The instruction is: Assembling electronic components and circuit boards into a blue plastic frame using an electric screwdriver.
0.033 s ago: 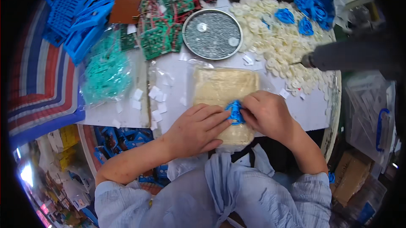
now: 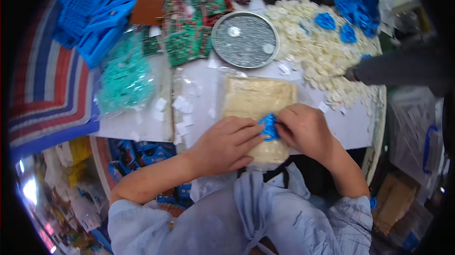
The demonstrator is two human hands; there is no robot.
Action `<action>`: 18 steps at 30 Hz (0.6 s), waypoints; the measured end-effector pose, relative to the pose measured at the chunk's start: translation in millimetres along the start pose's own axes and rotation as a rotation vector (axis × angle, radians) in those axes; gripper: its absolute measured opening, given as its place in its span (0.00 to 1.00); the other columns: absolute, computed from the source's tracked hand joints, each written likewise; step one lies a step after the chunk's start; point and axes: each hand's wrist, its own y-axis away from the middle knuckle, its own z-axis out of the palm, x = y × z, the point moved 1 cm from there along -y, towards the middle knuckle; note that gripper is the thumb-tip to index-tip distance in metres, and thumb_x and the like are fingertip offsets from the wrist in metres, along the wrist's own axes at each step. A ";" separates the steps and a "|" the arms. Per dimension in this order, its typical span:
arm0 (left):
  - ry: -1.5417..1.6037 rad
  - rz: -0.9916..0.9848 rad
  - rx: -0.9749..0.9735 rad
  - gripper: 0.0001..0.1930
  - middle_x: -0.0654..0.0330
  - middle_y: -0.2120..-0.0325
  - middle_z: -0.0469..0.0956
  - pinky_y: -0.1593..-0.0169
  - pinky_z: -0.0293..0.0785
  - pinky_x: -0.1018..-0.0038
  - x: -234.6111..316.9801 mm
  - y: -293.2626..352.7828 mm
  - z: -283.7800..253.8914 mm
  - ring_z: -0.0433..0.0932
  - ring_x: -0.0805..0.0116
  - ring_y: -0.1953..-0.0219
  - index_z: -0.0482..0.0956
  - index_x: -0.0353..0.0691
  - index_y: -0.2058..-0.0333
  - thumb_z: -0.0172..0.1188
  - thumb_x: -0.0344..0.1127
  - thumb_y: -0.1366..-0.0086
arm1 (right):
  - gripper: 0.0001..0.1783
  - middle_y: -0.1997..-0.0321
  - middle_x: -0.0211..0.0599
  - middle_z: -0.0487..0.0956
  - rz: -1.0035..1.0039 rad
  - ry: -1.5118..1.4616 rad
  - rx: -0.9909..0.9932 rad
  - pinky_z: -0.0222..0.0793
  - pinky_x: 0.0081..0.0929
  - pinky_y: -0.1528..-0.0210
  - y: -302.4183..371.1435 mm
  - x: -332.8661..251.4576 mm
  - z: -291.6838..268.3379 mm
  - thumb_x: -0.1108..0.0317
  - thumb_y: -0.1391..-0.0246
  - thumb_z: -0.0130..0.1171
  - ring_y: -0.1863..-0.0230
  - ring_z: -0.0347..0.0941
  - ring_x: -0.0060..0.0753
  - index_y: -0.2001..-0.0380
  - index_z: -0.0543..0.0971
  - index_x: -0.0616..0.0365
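"Your fingers, how do they stand now?"

"The fingers of my left hand (image 2: 225, 140) lie rather straight and near each other, the tips touching the left side of the blue piece (image 2: 270, 129), with the thumb apart. Those of my right hand (image 2: 305, 125) are narrow, bunched at its right side; whether they grip it I cannot tell, because the gap is hidden"

"And how far is the work?"

"This piece, I would judge, is in the middle of handling: it lies between my fingertips, on the soft cream packet (image 2: 258, 96), and I see no sign that it is finished. Some blue loops (image 2: 325, 20) rest beyond my right fingers, on the heap of white discs (image 2: 317, 61), so perhaps more is left; how many are done, I cannot say"

"What about the surface and the room?"

"The white table (image 2: 348, 129) carries, straight ahead of my fingers, a round metal dish (image 2: 245, 67); ahead and to their left, green circuit boards (image 2: 185, 49) and a bag of teal parts (image 2: 125, 77). Far left of my fingers is a striped cloth (image 2: 42, 84); far right, a clear plastic box (image 2: 412, 117) and, nearer to my body, a cardboard box (image 2: 397, 198)"
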 end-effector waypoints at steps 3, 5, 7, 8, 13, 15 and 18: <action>0.259 -0.055 -0.002 0.30 0.52 0.41 0.74 0.40 0.72 0.56 -9.2 10.3 -38.4 0.74 0.49 0.41 0.76 0.41 0.41 0.69 0.38 0.43 | 0.10 0.73 0.43 0.76 0.003 -0.051 0.045 0.71 0.43 0.69 8.7 1.4 0.9 0.74 0.53 0.68 0.70 0.75 0.50 0.67 0.78 0.59; 0.205 -0.116 0.154 0.25 0.50 0.46 0.79 0.42 0.75 0.60 -20.7 20.6 -94.1 0.79 0.50 0.46 0.79 0.39 0.44 0.68 0.31 0.42 | 0.13 0.73 0.43 0.76 0.050 -0.122 0.081 0.70 0.40 0.69 13.1 -3.9 0.6 0.77 0.54 0.68 0.72 0.74 0.47 0.63 0.80 0.62; -0.112 -0.359 0.621 0.13 0.57 0.59 0.85 0.53 0.78 0.70 -48.5 44.2 -158.6 0.83 0.63 0.59 0.85 0.37 0.54 0.65 0.28 0.39 | 0.14 0.73 0.42 0.75 0.100 -0.137 0.093 0.69 0.38 0.70 16.1 -11.3 -1.2 0.79 0.54 0.67 0.73 0.73 0.44 0.61 0.81 0.62; -0.259 -0.489 0.789 0.12 0.57 0.61 0.85 0.57 0.78 0.73 -70.7 68.3 -192.2 0.82 0.71 0.63 0.84 0.38 0.55 0.66 0.30 0.38 | 0.15 0.73 0.41 0.75 0.084 -0.138 0.101 0.68 0.38 0.70 16.0 -13.7 -1.8 0.79 0.54 0.67 0.73 0.72 0.43 0.61 0.81 0.63; 0.039 -0.930 1.395 0.16 0.65 0.73 0.81 0.66 0.75 0.77 -216.9 220.5 -305.7 0.78 0.74 0.72 0.84 0.35 0.62 0.65 0.45 0.32 | 0.15 0.76 0.39 0.72 0.130 -0.138 0.087 0.66 0.36 0.71 17.7 -14.1 4.7 0.79 0.55 0.67 0.75 0.71 0.39 0.61 0.81 0.61; 0.156 -1.199 1.369 0.22 0.64 0.74 0.80 0.68 0.74 0.78 -234.8 236.3 -308.6 0.78 0.73 0.73 0.84 0.37 0.63 0.66 0.54 0.34 | 0.14 0.76 0.39 0.72 0.128 -0.132 0.090 0.66 0.36 0.71 16.9 -14.1 6.6 0.78 0.55 0.67 0.76 0.71 0.39 0.62 0.81 0.61; 0.225 -1.342 1.280 0.28 0.63 0.74 0.80 0.73 0.72 0.78 -235.3 198.7 -298.0 0.78 0.72 0.75 0.84 0.40 0.63 0.65 0.64 0.39 | 0.13 0.76 0.38 0.72 0.127 -0.104 0.103 0.66 0.36 0.72 17.0 -13.1 6.7 0.78 0.55 0.67 0.76 0.71 0.39 0.63 0.81 0.60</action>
